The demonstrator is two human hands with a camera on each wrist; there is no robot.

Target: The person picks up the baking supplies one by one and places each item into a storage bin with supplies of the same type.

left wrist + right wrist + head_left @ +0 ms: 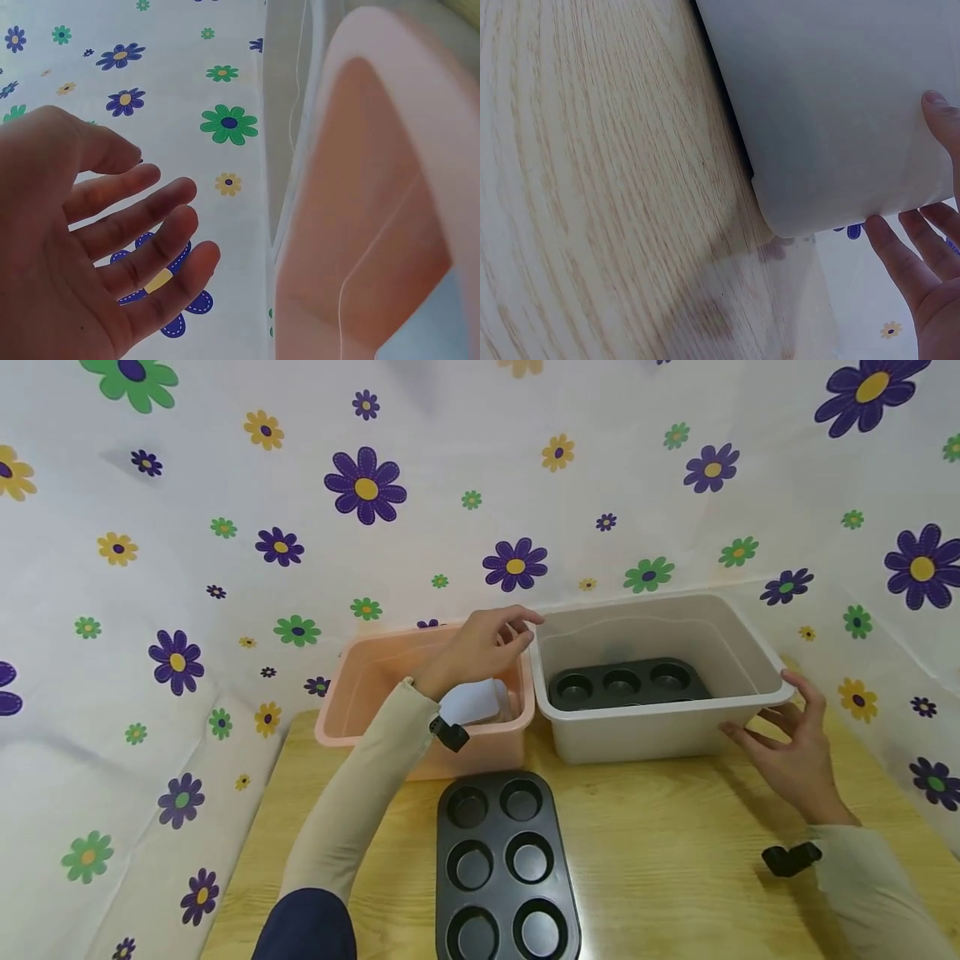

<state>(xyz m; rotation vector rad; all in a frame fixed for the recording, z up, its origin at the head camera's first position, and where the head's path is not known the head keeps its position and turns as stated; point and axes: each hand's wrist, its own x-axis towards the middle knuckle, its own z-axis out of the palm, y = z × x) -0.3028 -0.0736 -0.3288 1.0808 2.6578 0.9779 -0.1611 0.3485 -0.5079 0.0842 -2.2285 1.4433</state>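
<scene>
At the right, my right hand (798,764) grips the near right corner of a cream plastic bin (637,737). Its thumb presses the front wall and its fingers (900,255) lie along the end wall. A dark muffin tin (637,692) lies inside this bin. My left hand (491,647) holds nothing, its fingers loosely bent, above the peach bin (487,756) close to the cream bin's left rim. In the left wrist view its palm shows bare. Part of the peach bin is hidden behind my left forearm.
Another dark muffin tin (497,835) lies lengthwise on the wooden table (645,860), in front of the peach bin. A white item (474,700) sits inside the peach bin. Flower-printed sheeting (442,460) hangs behind and beside the table.
</scene>
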